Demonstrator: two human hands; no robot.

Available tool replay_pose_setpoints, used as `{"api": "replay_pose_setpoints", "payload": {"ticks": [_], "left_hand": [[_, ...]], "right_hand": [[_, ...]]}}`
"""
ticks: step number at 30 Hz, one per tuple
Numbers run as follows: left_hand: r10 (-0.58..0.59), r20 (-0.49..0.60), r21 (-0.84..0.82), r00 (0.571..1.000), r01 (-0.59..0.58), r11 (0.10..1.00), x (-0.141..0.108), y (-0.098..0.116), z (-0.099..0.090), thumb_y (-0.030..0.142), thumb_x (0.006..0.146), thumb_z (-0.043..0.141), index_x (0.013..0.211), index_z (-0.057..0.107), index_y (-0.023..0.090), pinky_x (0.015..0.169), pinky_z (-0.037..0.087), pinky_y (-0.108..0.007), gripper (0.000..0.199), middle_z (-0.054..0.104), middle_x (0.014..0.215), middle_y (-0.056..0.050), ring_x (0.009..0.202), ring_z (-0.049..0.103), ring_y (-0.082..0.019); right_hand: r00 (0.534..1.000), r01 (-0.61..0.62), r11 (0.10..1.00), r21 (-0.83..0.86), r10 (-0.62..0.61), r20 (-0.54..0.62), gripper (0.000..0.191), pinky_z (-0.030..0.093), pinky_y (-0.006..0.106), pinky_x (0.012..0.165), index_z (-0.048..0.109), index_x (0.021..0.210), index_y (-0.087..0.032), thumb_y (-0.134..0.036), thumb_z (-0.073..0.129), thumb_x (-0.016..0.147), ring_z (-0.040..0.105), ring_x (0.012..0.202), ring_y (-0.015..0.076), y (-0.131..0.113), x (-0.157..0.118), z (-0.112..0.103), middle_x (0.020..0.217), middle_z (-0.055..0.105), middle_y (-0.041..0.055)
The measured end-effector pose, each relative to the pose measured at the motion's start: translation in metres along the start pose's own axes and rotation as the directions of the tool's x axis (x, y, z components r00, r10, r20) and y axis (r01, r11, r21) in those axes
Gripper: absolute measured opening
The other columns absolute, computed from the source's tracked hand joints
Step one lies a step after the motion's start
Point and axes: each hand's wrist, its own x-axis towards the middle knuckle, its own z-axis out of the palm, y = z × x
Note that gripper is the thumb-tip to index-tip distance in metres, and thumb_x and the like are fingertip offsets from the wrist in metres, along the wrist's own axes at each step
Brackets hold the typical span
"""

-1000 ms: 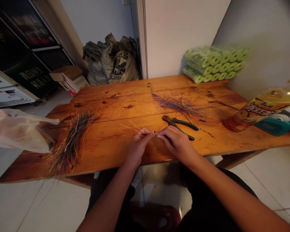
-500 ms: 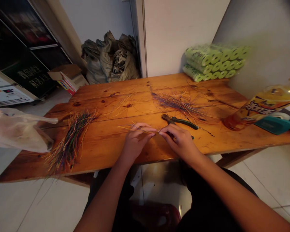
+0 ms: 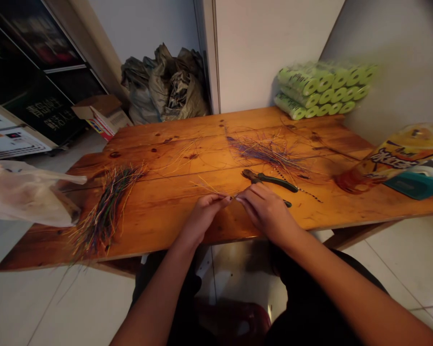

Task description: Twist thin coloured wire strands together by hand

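A long wooden table with an orange varnished plank top [image 3: 187, 216] fills the middle of the frame, on pale floor tiles [image 3: 65, 302]. Upper centre, crumpled grey-green sacks [image 3: 166, 91] slump in a corner beside a small cardboard box [image 3: 101, 115]. A dark glass-fronted cabinet [image 3: 32, 62] stands at upper left, above a white appliance [image 3: 14, 142]. At the table's far right corner sit plastic-wrapped lime-green rolls [image 3: 321, 86]. Along the right edge lie a yellow-labelled plastic bottle [image 3: 393, 161] on its side and a teal box-shaped object [image 3: 416, 186]. A translucent white plastic bag [image 3: 21, 194] overhangs the table's left edge.

Both hands work just above the near table edge, close together at centre. The left hand [image 3: 204, 218] and the right hand [image 3: 265, 209] are each pinched closed, thumb against fingers, gripping thin yellow strands [image 3: 209, 189] whose ends fan out to the left. The pinching fingertips [image 3: 227, 198] nearly meet, and the strands pass between the two hands.

Just beyond the right hand lie green-handled pliers [image 3: 270, 180], one handle partly under that hand. A heap of multicoloured strands [image 3: 106, 211] lies at left, and a looser purple-and-yellow spread [image 3: 267, 154] lies farther along the table.

The fingers hide the gripped stretch, so the number of strands held is hard to make out.
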Motion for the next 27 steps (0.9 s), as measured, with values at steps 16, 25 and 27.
{"api": "replay_pose_setpoints", "payload": {"ticks": [16, 25, 27], "left_hand": [[0.383, -0.019, 0.291, 0.924, -0.361, 0.886, 0.0031, 0.0022, -0.0009, 0.027, 0.074, 0.063, 0.075, 0.067, 0.019, 0.078, 0.046, -0.031, 0.009, 0.065, 0.081, -0.003, 0.082, 0.060, -0.017], [0.467, 0.044, 0.302, 0.883, -0.457, 0.837, 0.0028, 0.0079, -0.0025, 0.020, 0.070, 0.066, 0.067, 0.065, 0.019, 0.077, 0.047, -0.031, 0.004, 0.063, 0.072, -0.001, 0.075, 0.059, -0.015], [0.455, 0.051, 0.305, 0.889, -0.447, 0.841, 0.0026, 0.0079, -0.0027, 0.021, 0.071, 0.066, 0.067, 0.065, 0.019, 0.076, 0.047, -0.031, 0.004, 0.063, 0.071, -0.001, 0.075, 0.059, -0.015]], "right_hand": [[0.931, -0.358, 0.765, 0.536, 0.335, 0.145, 0.012, 0.044, 0.026, 0.067, 0.063, 0.076, -0.020, -0.023, 0.053, 0.082, 0.060, 0.073, 0.0154, 0.0035, 0.0052, 0.0057, 0.076, 0.066, 0.0017], [0.727, -0.670, 0.292, 0.683, 0.445, 0.523, 0.030, 0.020, 0.021, 0.040, 0.056, 0.068, -0.018, -0.047, 0.057, 0.077, 0.031, 0.043, 0.0058, 0.0066, 0.0024, 0.0033, 0.055, 0.044, -0.0054], [0.738, -0.662, 0.296, 0.688, 0.417, 0.530, 0.027, 0.020, 0.021, 0.041, 0.058, 0.072, -0.018, -0.044, 0.063, 0.073, 0.031, 0.044, 0.0055, 0.0065, 0.0034, 0.0024, 0.057, 0.045, -0.0057]]}}
